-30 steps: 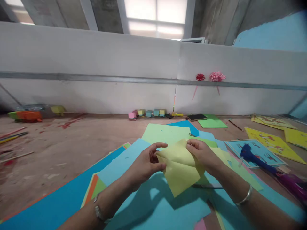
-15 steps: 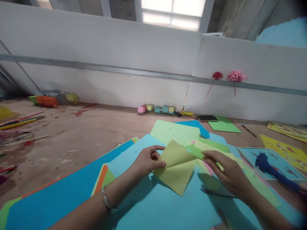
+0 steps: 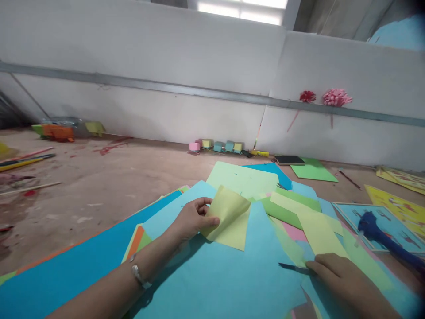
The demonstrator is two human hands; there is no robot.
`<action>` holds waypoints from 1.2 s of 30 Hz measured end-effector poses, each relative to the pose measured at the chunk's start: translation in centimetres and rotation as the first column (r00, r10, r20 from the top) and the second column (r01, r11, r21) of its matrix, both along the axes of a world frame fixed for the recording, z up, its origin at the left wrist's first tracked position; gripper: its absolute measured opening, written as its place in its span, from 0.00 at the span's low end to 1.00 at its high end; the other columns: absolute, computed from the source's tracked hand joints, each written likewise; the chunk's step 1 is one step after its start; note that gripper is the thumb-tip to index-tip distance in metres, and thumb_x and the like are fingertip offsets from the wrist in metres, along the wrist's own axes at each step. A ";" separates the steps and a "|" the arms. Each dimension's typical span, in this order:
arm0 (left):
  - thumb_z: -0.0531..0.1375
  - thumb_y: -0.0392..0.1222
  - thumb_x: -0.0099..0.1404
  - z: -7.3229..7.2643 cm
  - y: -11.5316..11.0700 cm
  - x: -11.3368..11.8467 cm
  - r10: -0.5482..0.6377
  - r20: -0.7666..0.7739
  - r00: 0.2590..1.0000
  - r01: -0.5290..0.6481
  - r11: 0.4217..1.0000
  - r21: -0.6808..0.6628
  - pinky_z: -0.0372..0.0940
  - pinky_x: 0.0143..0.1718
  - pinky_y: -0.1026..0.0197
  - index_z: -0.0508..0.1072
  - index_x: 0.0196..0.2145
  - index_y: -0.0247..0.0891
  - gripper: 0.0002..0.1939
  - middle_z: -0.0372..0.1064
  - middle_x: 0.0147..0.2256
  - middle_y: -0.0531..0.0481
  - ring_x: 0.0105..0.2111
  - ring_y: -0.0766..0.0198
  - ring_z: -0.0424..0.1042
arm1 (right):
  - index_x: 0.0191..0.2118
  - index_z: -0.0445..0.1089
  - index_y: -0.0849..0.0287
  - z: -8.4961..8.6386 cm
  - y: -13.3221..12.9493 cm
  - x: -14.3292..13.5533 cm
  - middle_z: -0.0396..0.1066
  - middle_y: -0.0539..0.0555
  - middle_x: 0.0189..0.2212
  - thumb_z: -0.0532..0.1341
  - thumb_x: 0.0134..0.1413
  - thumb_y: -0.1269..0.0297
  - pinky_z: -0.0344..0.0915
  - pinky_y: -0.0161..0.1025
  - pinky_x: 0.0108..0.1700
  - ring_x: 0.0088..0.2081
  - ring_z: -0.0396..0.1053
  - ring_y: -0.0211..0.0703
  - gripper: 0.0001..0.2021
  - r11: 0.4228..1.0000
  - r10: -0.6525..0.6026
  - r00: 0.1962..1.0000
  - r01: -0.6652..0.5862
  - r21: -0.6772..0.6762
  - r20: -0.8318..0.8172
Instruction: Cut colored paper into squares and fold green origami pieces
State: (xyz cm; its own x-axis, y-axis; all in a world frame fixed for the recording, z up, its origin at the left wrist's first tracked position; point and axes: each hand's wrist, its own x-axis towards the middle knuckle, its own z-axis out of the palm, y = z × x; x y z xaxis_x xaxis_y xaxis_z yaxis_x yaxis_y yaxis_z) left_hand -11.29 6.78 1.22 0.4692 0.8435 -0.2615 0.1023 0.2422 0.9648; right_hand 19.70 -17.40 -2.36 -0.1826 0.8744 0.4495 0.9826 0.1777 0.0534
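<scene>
My left hand (image 3: 192,220) pinches a pale yellow square of paper (image 3: 232,219) at its left edge, thumb in front. A diagonal crease runs across the square, which is tilted up above a large light blue sheet (image 3: 212,279). At the lower right, my right hand (image 3: 345,279) is closed over the handle end of scissors (image 3: 294,267). Their dark blades point left above the blue sheet; the handles are hidden under the fingers. Just beyond that hand lie a pale yellow paper strip (image 3: 318,230) and a green strip (image 3: 283,212).
Coloured sheets, among them a dark blue one (image 3: 83,261), spread to the left. Small paper blocks (image 3: 217,146) line the wall, near a phone (image 3: 289,160). A dark blue tool (image 3: 381,235) rests on a picture card at right. Pencils (image 3: 26,163) lie far left.
My right hand has moved down from beside the strips onto the scissors and closed. The left hand has shifted slightly left with the yellow square, which has turned. The view has tilted down.
</scene>
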 end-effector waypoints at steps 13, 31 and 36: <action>0.72 0.34 0.38 2.0 -1.1 0.0 -0.197 0.132 0.971 0.188 0.979 0.078 0.66 0.30 0.64 0.76 0.32 0.35 0.20 0.75 0.28 0.52 0.29 0.65 0.71 | 0.43 0.67 0.59 10.7 2.5 -3.2 0.75 0.57 0.35 0.48 0.61 0.79 0.65 0.39 0.35 0.33 0.72 0.44 0.14 0.984 -0.072 0.980 0.040 0.172 0.184; 0.70 0.32 0.40 3.1 -1.7 -0.2 -0.299 0.094 0.950 0.276 0.940 0.203 0.65 0.28 0.66 0.77 0.28 0.35 0.13 0.72 0.25 0.53 0.26 0.67 0.69 | 0.35 0.73 0.61 13.8 6.9 -5.4 0.70 0.56 0.27 0.52 0.55 0.83 0.52 0.42 0.35 0.28 0.61 0.44 0.14 0.986 -0.010 0.912 -0.059 0.154 0.411; 0.74 0.43 0.42 3.4 -0.5 -1.5 -0.378 0.135 0.916 0.371 0.926 0.073 0.66 0.32 0.62 0.75 0.39 0.36 0.25 0.75 0.32 0.49 0.31 0.61 0.73 | 0.35 0.73 0.59 13.0 6.9 -4.6 0.68 0.54 0.27 0.51 0.54 0.83 0.50 0.38 0.31 0.28 0.60 0.41 0.16 0.997 0.040 0.972 -0.023 -0.077 0.233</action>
State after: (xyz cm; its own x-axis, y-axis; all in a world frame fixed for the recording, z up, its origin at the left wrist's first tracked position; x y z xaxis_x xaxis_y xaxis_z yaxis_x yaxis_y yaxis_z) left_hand -12.77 6.29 4.57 0.7828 0.6077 -0.1338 0.0365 0.1698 0.9848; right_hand 15.11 -10.45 10.62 -0.3033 0.8953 0.3264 0.9381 0.2205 0.2669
